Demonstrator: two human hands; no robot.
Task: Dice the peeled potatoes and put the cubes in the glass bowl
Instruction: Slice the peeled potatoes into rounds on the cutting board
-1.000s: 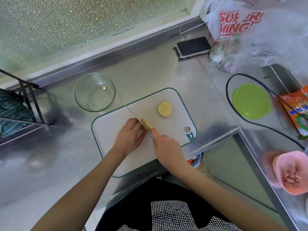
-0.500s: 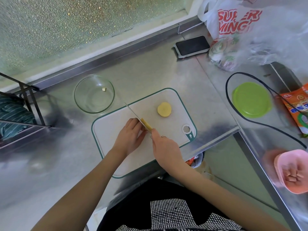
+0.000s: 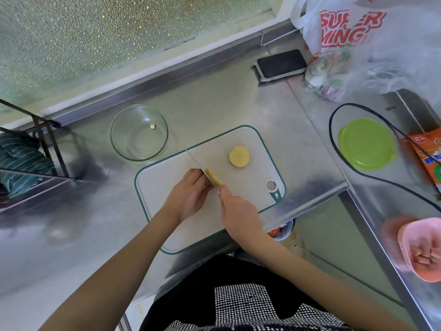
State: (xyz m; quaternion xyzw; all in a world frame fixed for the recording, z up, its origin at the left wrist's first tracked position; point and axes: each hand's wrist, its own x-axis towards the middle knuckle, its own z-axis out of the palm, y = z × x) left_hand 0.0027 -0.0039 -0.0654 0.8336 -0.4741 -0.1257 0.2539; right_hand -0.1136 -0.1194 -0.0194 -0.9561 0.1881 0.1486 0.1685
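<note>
Potato piece, a yellow slab, lay near the middle of the cutting board, white with a green border. Left hand rested over its near side, fingers curled onto it, steadying it. Right hand was curled round the handle of the knife; the handle itself was hidden in the fist, the blade ran away from the person along the slab's left face. A second potato piece, a round slice, lay flat on the board, apart to the right. The board sat on a stainless steel counter, partly over its front edge; textured window glass ran behind. Glass bowl stood just beyond the board's far left corner and held one small potato cube. Further right: a phone, a printed plastic bag, a green lid ringed by a black cable, an orange packet, and a pink bowl holding pinkish pieces. A dark wire rack stood at left.
</note>
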